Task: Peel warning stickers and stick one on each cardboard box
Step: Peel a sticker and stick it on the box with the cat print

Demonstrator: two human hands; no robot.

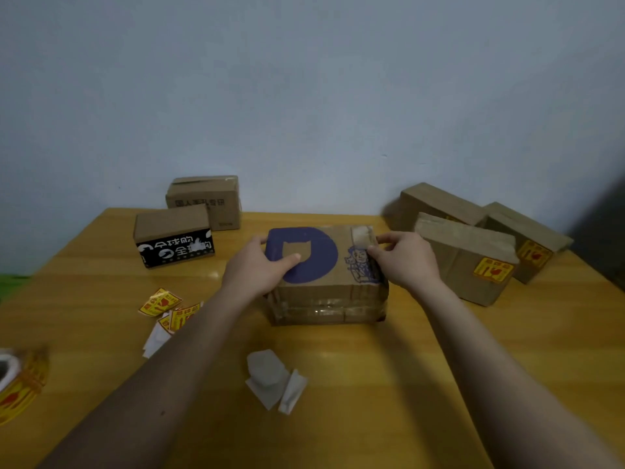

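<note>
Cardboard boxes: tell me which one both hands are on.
The middle box, with the purple print on top; left hand and right hand hold it.

A central box point(324, 275) sits mid-table point(406, 384), a hand on each side of its top. Two boxes point(176, 235) stand behind-left, three boxes point(473, 245) right. Loose stickers point(169, 311) lie left of it, a sticker roll point(17, 380) at the left edge, backing scraps point(275, 379) in front.
</note>
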